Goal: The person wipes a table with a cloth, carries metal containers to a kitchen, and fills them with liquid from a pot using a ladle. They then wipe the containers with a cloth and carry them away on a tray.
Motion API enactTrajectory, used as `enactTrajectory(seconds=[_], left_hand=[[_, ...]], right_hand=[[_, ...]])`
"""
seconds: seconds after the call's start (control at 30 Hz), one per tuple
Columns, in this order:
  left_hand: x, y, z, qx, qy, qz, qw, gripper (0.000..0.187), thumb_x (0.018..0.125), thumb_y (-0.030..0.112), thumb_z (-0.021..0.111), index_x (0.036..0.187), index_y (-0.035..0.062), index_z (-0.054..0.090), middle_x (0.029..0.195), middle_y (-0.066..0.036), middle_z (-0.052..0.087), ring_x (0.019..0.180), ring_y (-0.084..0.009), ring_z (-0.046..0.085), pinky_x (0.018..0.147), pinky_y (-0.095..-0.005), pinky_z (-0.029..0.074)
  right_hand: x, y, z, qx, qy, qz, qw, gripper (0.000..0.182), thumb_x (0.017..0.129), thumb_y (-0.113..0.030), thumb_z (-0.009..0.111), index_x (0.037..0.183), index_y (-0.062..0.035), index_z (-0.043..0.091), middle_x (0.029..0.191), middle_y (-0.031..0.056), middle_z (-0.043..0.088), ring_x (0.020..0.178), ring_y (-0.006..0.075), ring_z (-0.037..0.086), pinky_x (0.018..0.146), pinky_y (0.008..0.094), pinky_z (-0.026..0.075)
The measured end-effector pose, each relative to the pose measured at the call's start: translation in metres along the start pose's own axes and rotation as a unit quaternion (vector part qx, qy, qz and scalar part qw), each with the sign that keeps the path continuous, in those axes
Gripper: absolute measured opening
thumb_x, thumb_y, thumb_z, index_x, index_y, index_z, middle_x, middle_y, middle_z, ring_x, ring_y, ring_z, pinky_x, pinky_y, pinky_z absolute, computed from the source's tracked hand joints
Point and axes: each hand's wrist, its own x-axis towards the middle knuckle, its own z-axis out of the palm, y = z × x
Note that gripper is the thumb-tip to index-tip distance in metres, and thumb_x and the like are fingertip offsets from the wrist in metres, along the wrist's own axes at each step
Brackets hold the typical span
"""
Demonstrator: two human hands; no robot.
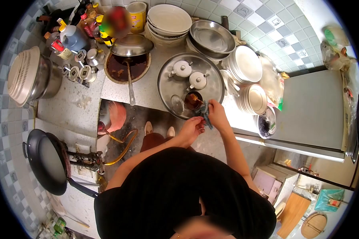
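My right hand [216, 114] has its fingers closed on a crumpled blue-grey cloth [206, 114] at the front rim of a round metal tray [165, 84]. Beside it, my left hand [192, 128] is closed with curled fingers against the cloth's left side; what lies inside them is hidden. Just beyond the cloth stands a small open pot [192, 99] of reddish-brown sauce, with a spoon handle leaning out toward my right hand. A round clear lid [177, 104] rests left of the pot. Two lidded white pots [182, 69] sit farther back on the tray.
Left of the tray is a basin of dark sauce [121, 72] with a ladle [130, 83] and metal lid. Stacked plates [245, 65] and bowls [169, 20] stand behind and right. A black wok [48, 161] sits on the left stove. A fridge [311, 107] stands right.
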Motion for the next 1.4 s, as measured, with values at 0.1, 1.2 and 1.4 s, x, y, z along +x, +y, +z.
enactTrajectory(seconds=[0.1, 1.2, 1.4], left_hand=[[0.0, 0.0, -0.002, -0.011, -0.003, 0.006, 1.0, 0.015, 0.098, 0.011, 0.048, 0.109, 0.004, 0.056, 0.096, -0.007, 0.062, 0.081, -0.0174, 0.056, 0.074, -0.035, 0.047], [-0.011, 0.009, 0.031, 0.125, -0.047, 0.096, 0.986, 0.038, 0.098, 0.014, 0.055, 0.134, 0.0062, 0.046, 0.1, -0.004, 0.058, 0.08, -0.0133, 0.055, 0.065, -0.0276, 0.046], [-0.01, 0.011, 0.034, 0.147, -0.062, 0.106, 0.982, 0.043, 0.098, 0.014, 0.055, 0.14, 0.0068, 0.044, 0.098, -0.002, 0.057, 0.08, -0.0113, 0.055, 0.065, -0.0259, 0.046]], right_hand=[[-0.001, -0.005, -0.005, 0.032, -0.015, 0.025, 0.999, 0.015, 0.09, -0.008, 0.058, 0.099, 0.0041, 0.062, 0.081, 0.0218, 0.067, 0.079, 0.0389, 0.065, 0.073, 0.0407, 0.051], [-0.003, -0.002, 0.0, 0.197, 0.026, 0.094, 0.975, 0.021, 0.093, -0.018, 0.063, 0.101, 0.001, 0.061, 0.08, 0.0046, 0.061, 0.073, 0.0109, 0.055, 0.066, 0.0259, 0.045], [-0.004, -0.006, -0.001, 0.209, 0.051, 0.088, 0.973, 0.018, 0.094, -0.015, 0.061, 0.104, 0.0006, 0.064, 0.079, 0.0036, 0.059, 0.069, 0.0103, 0.052, 0.063, 0.0257, 0.044]])
